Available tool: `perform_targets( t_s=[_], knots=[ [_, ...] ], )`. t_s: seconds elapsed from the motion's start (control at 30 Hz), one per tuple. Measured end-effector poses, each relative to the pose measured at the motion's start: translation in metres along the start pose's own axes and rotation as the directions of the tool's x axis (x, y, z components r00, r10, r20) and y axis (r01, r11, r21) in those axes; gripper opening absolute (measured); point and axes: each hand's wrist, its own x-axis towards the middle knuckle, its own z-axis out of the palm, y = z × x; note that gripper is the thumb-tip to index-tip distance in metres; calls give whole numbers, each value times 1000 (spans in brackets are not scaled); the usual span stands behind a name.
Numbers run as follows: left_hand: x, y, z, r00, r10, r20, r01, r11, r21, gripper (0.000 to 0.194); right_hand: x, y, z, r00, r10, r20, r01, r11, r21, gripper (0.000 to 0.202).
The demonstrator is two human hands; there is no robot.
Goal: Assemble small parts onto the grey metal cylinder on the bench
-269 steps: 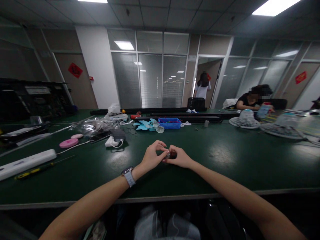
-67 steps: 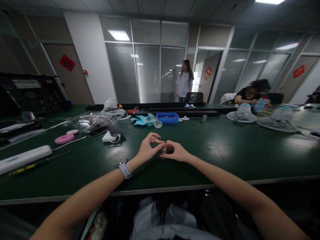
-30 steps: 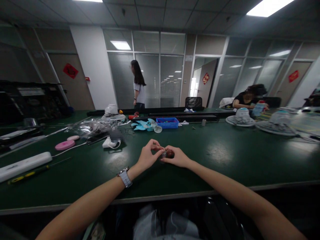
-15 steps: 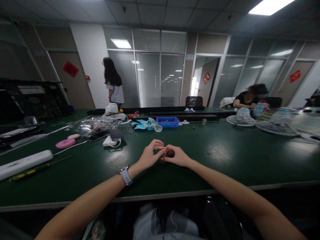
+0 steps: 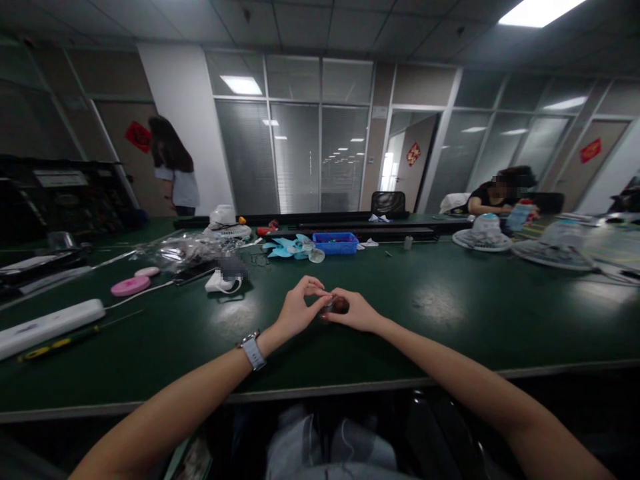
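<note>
A small, round, reddish-brown object (image 5: 341,305), with a pale or shiny bit on its left side, is held low over the green table; its kind is too small and too covered to make out. My right hand (image 5: 361,313) curls around it from the right, thumb below and fingers above. From the left, my left hand (image 5: 303,304) meets it with thumb and fingertips pinched close at its near edge. Fingers of both hands nearly touch one another and hide much of the object. A watch with a grey strap (image 5: 254,352) is on my left wrist.
On the green table (image 5: 475,320), a blue basket (image 5: 336,244) and light-blue pieces (image 5: 290,247) lie ahead. A white power strip (image 5: 50,327), a yellow-black screwdriver (image 5: 60,343) and a pink disc (image 5: 131,286) are left. White fan-like parts (image 5: 483,233) stand right, near a seated person (image 5: 493,197).
A person in the background has walked to the left. My hands stay in nearly the same place around the small object, with only slight finger movement.
</note>
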Motion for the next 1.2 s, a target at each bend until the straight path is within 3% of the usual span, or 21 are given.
perform_targets(
  t_s=[0.2,0.33,0.57,0.8,0.87,0.93,1.03,1.2],
  knots=[
    [3,0,-3,995,5,-101,-1,999,42,23,0,0,0,1000,15,-14,-16,1000,-10,43],
    [4,-12,-11,979,-47,-199,77,987,142,19,-1,-2,0,1000,23,-12,-22,1000,5,43],
    [0,-47,-15,960,-280,21,264,925,274,15,-1,-2,0,1000,23,-11,-23,1000,16,42],
    [-4,-38,-15,989,-125,79,62,836,545,4,-1,3,1,999,3,-33,-4,1000,-25,44],
    [-3,-30,-15,992,-116,49,79,876,477,4,-1,3,1,1000,0,-26,-1,1000,-23,44],
    [0,-22,-15,996,-84,-25,87,950,300,6,-1,2,1,1000,0,-22,0,1000,-12,44],
    [4,-9,-12,993,41,-108,-33,997,73,9,-1,2,1,1000,0,-21,0,1000,-5,44],
    [4,-1,-4,999,50,7,-49,999,-7,8,-2,1,0,1000,-10,-30,9,999,-38,42]
  ],
)
